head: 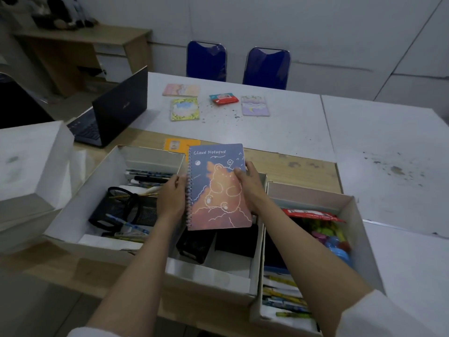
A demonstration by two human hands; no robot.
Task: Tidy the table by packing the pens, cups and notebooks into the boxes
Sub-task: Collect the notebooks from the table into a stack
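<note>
A spiral "Cloud Notepad" notebook (pixel 213 190) with a bear on a blue and orange cover hangs tilted above the middle white box (pixel 211 276). My left hand (pixel 171 195) grips its spiral edge, and my right hand (pixel 250 183) grips the opposite edge. The left white box (pixel 73 215) holds pens (pixel 148 175) and black mesh cups (pixel 126 207). More black cups (pixel 194 246) lie in the middle box. The right box (pixel 359 229) holds pens (pixel 284 297) and a colourful packet. An orange notebook (pixel 177 145) lies behind the held one. Small notebooks (pixel 184 109) lie farther back.
An open black laptop (pixel 114 110) stands at the left. A white box lid (pixel 31 161) rests at the far left. A pink notebook (pixel 181 90), a lilac notebook (pixel 255 106) and a red packet (pixel 223 99) lie at the back. Two blue chairs (pixel 238 63) stand behind the table.
</note>
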